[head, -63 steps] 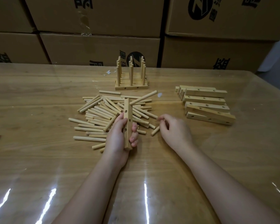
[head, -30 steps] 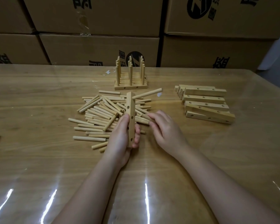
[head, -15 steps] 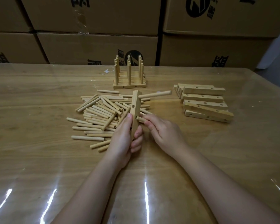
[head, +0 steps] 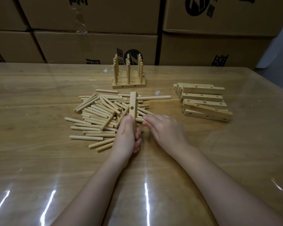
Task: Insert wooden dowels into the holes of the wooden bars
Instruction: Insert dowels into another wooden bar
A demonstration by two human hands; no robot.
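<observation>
**Q:** Where is the bar, and how is it held?

**Me:** Centre of frame. My left hand is wrapped round the lower half of the wooden bar, fingers curled on its right side, thumb up the near face. The bar stands on end, nearly upright, its upper half bare above my fist. Reason: the face that takes the pegs must point right, toward the feeding hand, with the holes in my sight.

**Q:** And the other hand?

**Me:** My right hand pinches a dowel between thumb and fingertips, close to its tip. It lies level, end against the bar's right face, just above my left thumb. I judge the short hold is deliberate, since it gives less wobble when pushing into a snug hole. I cannot tell whether the tip has entered, because the bar's edge hides the joint.

**Q:** Anything seated?

**Me:** One long dowel juts right from the bar's top end, level, and looks seated. A side hole shows open mid-bar, facing me.

**Q:** Supplies?

**Me:** The loose dowels are heaped left of centre, just beside the bar, an easy reach for either hand. The blank bars are stacked at right of frame, apart from the heap. The finished rack, pegs upright, sits above centre near the cardboard boxes, clear of the working path. All of it is on the table.
</observation>
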